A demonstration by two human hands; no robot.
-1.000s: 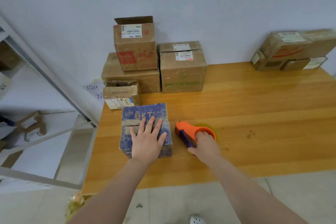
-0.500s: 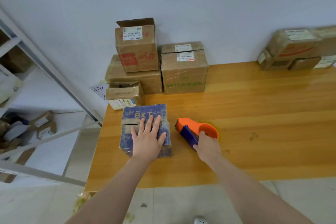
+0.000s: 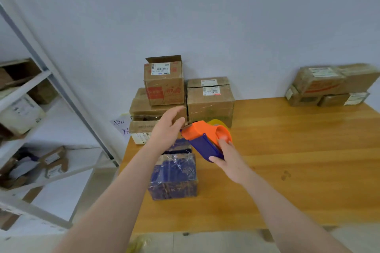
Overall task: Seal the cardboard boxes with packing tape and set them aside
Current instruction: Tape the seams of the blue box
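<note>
Items: one dispenser [image 3: 202, 138], one blue box [image 3: 174, 172].

Your box [image 3: 172, 172] is dark blue with pale lettering and a brown band. The tape dispenser [image 3: 197, 132] is orange with a purple handle [image 3: 205, 148], its roll [image 3: 218, 123] yellow. The tabletop [image 3: 298, 150] shows honey-orange wood grain; the stacked boxes [image 3: 209, 104] are brown, white-labelled.

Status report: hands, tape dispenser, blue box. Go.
Right hand holds tape dispenser above table. Left hand open at its front end. Blue box below, no hand on it. Nothing between.
</note>
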